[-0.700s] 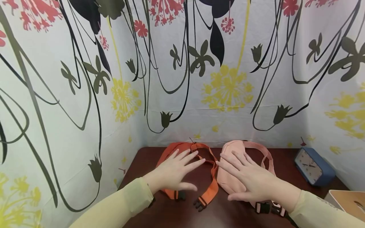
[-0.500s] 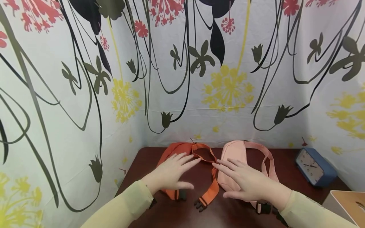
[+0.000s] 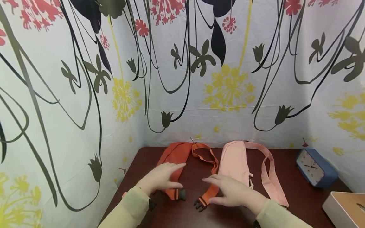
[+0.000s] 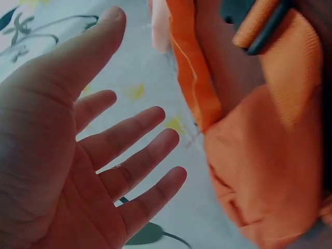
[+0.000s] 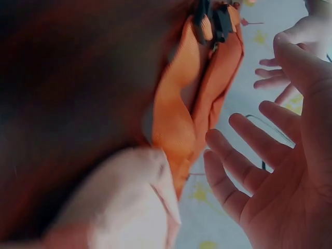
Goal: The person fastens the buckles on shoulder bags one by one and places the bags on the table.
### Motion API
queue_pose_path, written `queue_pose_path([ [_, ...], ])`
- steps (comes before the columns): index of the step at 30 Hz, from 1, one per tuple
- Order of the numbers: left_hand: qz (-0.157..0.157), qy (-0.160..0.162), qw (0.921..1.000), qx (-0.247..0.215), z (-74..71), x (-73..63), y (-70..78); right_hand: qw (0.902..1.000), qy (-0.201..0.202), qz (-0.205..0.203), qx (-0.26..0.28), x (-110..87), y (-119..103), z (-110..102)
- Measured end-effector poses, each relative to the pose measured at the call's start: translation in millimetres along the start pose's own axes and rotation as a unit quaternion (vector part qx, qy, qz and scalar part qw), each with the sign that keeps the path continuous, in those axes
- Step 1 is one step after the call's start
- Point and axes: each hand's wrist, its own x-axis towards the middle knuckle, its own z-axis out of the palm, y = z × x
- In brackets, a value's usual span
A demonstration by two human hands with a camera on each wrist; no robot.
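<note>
An orange sling bag (image 3: 180, 152) lies at the table's back left, its strap (image 3: 211, 190) ending in a black buckle (image 3: 200, 205). To its right lies a pink sling bag (image 3: 234, 158) with a looped pink strap (image 3: 268, 177). My left hand (image 3: 159, 178) hovers by the orange bag's near part, fingers extended, holding nothing; in the left wrist view the orange bag (image 4: 264, 166) is apart from the palm. In front of the pink bag is my right hand (image 3: 235, 191), fingers loosely bent, hiding the bag's near end. The right wrist view shows its palm (image 5: 280, 192) holding nothing.
A blue clock (image 3: 316, 167) stands at the table's right. Nearer on that side is a white box with a tan top (image 3: 346, 209). Flower-printed fabric (image 3: 182, 95) bounds the dark red table (image 3: 199, 218) at the back and sides.
Both hands have drawn back toward me and turned, palms tilting inward. My right hand has also shifted left, uncovering more of the pink bag and its strap. The bags have not moved.
</note>
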Motion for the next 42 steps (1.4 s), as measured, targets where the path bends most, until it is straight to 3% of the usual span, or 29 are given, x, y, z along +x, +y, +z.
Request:
queue_pose_path([
  [7,-0.009,-0.013,0.9993,-0.035,28.1,1.6,-15.8,0.9977,-0.025,0.006,0.063,6.6,5.0,26.0],
  [11,-0.006,-0.015,0.9987,-0.047,37.5,4.1,-18.1,0.9961,-0.039,0.007,0.079,11.6,5.8,34.3],
  [17,-0.009,-0.022,0.9932,-0.114,47.6,3.8,-19.5,0.9938,-0.054,0.030,0.092,15.8,4.2,43.4],
  [25,-0.007,-0.023,0.9855,-0.168,61.9,4.3,-20.7,0.9900,-0.029,0.063,0.123,13.6,6.3,55.9],
  [33,0.006,-0.023,0.9864,-0.163,68.0,2.6,-21.9,0.9855,-0.019,0.064,0.156,14.6,6.5,67.2],
  [38,0.004,-0.013,0.9893,-0.145,73.7,0.8,-24.9,0.9831,0.016,0.071,0.168,14.2,8.3,73.4],
  [42,0.007,0.002,0.9863,-0.165,77.6,-0.1,-27.8,0.9778,0.049,0.082,0.187,14.2,9.4,80.6],
])
